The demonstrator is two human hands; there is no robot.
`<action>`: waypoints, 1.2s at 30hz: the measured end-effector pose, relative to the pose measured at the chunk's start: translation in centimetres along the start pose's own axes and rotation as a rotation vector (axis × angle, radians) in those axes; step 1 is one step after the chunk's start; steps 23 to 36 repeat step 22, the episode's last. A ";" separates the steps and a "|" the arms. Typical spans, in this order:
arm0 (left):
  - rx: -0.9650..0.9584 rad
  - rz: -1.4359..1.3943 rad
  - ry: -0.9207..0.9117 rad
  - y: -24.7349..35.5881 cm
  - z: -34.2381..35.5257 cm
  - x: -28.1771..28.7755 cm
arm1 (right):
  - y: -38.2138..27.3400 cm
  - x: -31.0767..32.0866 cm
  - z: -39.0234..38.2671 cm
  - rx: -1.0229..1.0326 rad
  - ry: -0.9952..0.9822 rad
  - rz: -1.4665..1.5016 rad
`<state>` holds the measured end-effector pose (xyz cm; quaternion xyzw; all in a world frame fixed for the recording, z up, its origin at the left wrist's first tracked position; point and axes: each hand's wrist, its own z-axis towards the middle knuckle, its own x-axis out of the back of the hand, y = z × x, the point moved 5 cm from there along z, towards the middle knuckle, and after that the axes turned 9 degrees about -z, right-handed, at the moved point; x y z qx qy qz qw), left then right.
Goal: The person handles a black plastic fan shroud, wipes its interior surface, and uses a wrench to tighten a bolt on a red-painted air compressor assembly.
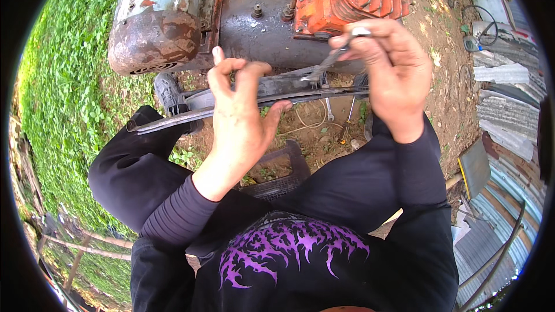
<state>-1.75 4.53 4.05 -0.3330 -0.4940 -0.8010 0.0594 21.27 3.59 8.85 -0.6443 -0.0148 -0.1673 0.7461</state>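
My right hand [400, 72] is closed around a slim grey metal tool [325, 67]. The tool has a bright rounded end between thumb and fingers, and its thin shaft slants down to the left; blur hides its exact kind. To its left, my left hand [238, 107] is raised with fingers apart and nothing in it. Beneath both hands, a long, narrow dark metal piece [191, 117] reaches from above my left knee toward the right. The left hand covers part of it; whether I touch it, I cannot tell.
Just beyond stands an air compressor with a dark rusty tank [248, 29], a grey motor [156, 0] and an orange pump head [347, 11]. A wrench [329, 110] and a screwdriver [348, 120] lie on the dirt. Corrugated sheets [503, 115] line the right; grass [69, 81] the left.
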 end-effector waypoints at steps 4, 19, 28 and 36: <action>0.154 0.019 -0.091 0.0 0.2 -0.6 | 3.3 5.3 -0.6 -0.094 0.056 -0.007; 0.147 0.058 -0.112 0.0 1.0 -0.7 | 7.6 7.8 -3.1 -0.382 0.003 0.198; 0.149 0.054 -0.115 -0.2 0.9 -0.6 | 7.2 7.5 -3.4 -0.363 -0.020 0.187; 0.149 0.054 -0.115 -0.2 0.9 -0.6 | 7.2 7.5 -3.4 -0.363 -0.020 0.187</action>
